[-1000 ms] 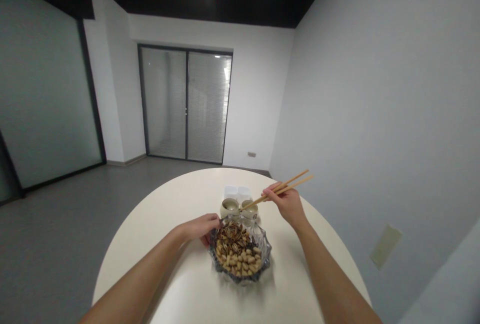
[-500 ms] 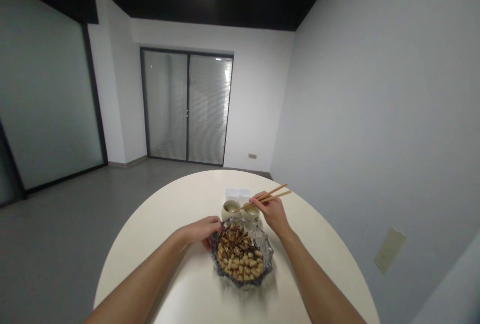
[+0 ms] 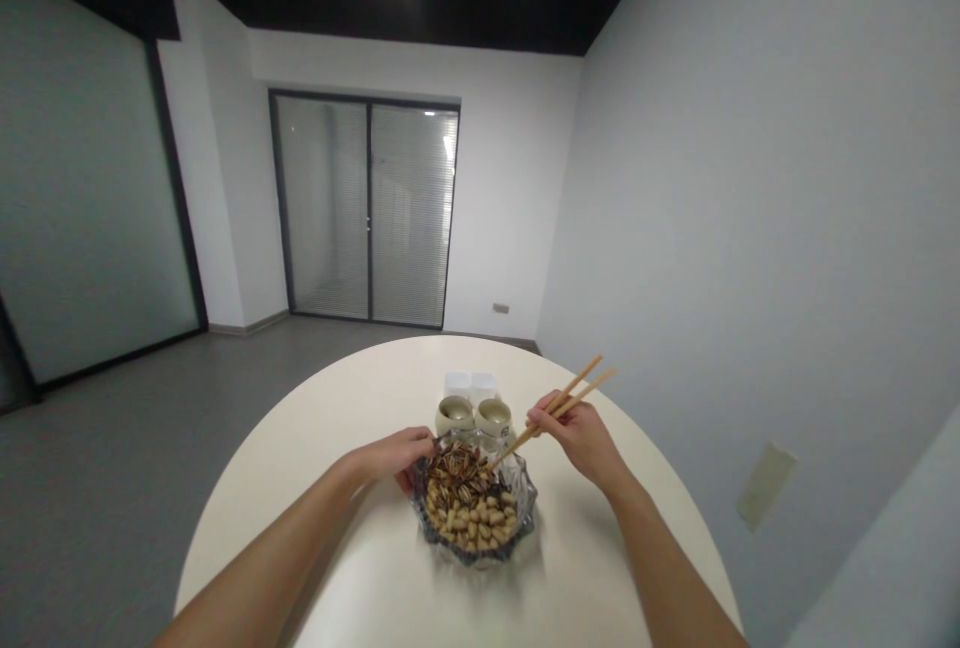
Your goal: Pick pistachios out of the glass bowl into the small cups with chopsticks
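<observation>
Head view, looking down over both forearms at a round white bench [image 3: 577, 553] with a glass bowl [image 3: 521, 518] near its edge. The bowl has a scalloped, faceted rim and holds two heaps kept apart: striped sunflower seeds [image 3: 454, 478] on the far side and pale pistachios [image 3: 476, 525] on the near side.

The left hand [image 3: 394, 456] lies at the bowl's upper-left rim, its fingers [image 3: 420, 445] close together and curled over the glass. Part of the hand is hidden behind the rim, so I cannot tell whether it pinches the glass or only rests there. Placed like this, it would brace the bowl against sliding.

The right hand [image 3: 581, 438] pinches a pair of wooden chopsticks [image 3: 559, 415] in a normal crossed grip, with the upper ends rising past the knuckles. Their tips slant down to the bowl's far-right rim, next to the seeds, though whether they touch anything is too small to tell.

Just beyond the bowl stand two ceramic cups [image 3: 474, 417] side by side, each with pale contents, and behind them two small white containers [image 3: 471, 385], all within easy reach of the hands. No brand, label or writing can be read on any of them.
</observation>
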`<state>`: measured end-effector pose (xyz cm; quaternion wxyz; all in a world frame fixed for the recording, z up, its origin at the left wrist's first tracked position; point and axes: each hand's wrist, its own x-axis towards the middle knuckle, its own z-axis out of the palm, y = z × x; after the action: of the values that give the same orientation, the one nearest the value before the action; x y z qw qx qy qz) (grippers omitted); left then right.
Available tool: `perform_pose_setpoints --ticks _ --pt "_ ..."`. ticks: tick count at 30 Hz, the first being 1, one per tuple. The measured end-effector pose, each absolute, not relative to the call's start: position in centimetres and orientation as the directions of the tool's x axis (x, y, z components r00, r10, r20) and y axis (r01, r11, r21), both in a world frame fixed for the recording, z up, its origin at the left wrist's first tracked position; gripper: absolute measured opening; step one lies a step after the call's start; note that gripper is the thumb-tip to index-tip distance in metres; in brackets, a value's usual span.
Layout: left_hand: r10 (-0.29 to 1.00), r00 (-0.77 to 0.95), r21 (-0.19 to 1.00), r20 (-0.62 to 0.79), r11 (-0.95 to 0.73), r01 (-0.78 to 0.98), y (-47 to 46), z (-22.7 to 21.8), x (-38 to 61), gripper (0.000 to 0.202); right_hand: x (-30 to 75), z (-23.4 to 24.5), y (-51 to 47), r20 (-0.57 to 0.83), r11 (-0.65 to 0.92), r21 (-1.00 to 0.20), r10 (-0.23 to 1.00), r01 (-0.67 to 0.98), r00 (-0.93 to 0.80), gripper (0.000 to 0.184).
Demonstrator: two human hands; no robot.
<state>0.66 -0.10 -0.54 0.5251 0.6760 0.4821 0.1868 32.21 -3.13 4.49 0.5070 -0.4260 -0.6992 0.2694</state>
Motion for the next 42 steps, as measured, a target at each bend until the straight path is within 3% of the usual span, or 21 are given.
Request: perform_pose_setpoints --ticks 14,23,42 --pt "0.844 0.481 0.883 -0.237 -0.019 0.469 0.1 -0.9 0.3 0.045 31.8 4.3 -3.7 0.377 0.467 -0.756 0.884 0.46 -0.277 0.038" --pt "0.845 0.473 0.881 -0.251 -0.002 0.473 -0.1 -0.4 0.5 0.048 31.6 4.0 -3.7 0.37 0.457 -0.778 0.888 0.43 -0.274 0.041" --pt "0.847 0.468 0.888 -0.253 0.011 0.46 0.4 -1.3 0.5 0.048 31.9 4.5 -3.8 0.405 0.466 -0.773 0.885 0.431 -0.232 0.03"
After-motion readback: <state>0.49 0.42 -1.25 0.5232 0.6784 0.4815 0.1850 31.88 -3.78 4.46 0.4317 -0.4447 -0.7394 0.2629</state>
